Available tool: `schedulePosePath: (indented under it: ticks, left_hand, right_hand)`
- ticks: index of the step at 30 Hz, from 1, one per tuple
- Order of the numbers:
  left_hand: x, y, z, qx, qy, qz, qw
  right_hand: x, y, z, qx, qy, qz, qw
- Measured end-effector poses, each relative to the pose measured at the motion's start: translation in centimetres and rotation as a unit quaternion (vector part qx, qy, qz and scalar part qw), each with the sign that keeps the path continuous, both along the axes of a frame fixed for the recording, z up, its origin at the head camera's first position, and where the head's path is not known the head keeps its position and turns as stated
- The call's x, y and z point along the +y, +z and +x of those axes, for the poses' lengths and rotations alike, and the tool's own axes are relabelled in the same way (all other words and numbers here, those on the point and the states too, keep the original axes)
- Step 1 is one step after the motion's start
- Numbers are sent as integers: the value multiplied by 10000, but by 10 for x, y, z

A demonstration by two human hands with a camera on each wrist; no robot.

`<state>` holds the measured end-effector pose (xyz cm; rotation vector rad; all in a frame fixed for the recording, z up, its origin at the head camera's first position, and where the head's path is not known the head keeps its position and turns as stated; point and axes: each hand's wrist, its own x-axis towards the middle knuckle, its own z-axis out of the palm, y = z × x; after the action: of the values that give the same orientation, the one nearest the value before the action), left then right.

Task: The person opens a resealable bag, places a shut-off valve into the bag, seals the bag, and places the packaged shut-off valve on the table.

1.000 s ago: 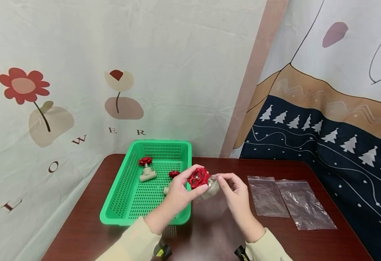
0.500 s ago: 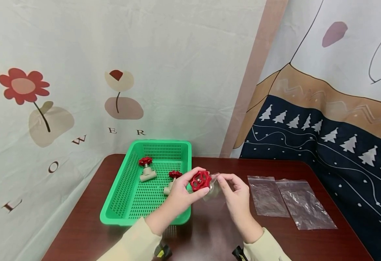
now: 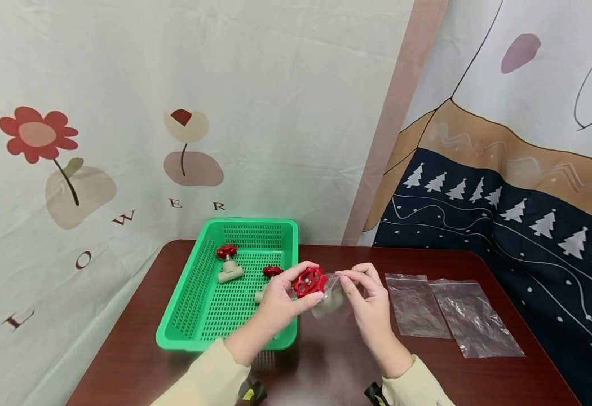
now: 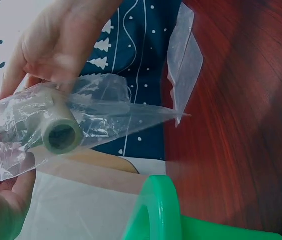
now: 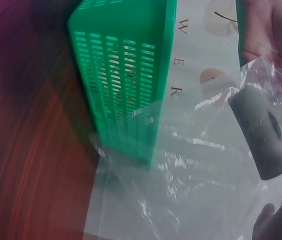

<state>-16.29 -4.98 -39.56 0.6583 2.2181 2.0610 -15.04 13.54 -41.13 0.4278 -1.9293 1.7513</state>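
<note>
Above the table's middle, my left hand (image 3: 278, 299) grips a valve by its red handwheel (image 3: 309, 282), fingers and thumb on opposite sides of the rim. The valve's beige pipe body (image 4: 51, 120) sits inside a clear zip bag (image 4: 106, 120), while the handwheel is near the bag's mouth. My right hand (image 3: 369, 307) pinches the edge of the bag's mouth between thumb and fingers. In the right wrist view the body (image 5: 261, 132) shows through the plastic, and the lower part of the bag hangs loose.
To the left stands a green perforated basket (image 3: 174, 316) with a red-handled valve (image 3: 230, 268) and another valve (image 3: 273, 271), partly hidden by my left hand. Two flat clear zip bags (image 3: 418, 307) (image 3: 473, 318) lie on the dark red table (image 3: 326, 366) at right. A printed cloth hangs behind.
The bag has spread and hangs more fully round the valve body. My right fingers have shifted slightly along its mouth; the left hand keeps its grip on the handwheel with only slight movement.
</note>
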Motion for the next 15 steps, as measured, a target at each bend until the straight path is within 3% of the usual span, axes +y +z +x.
schedulePosePath:
  ticks: [11,15]
  left_hand:
    - [1,2,2,33,356,-203,9992]
    - [1,3,2,23,447,-279,9986]
  right_hand:
    - [-7,28,14,-59,-483,370,9981]
    - [-3,18,8,56,-487,403,9980]
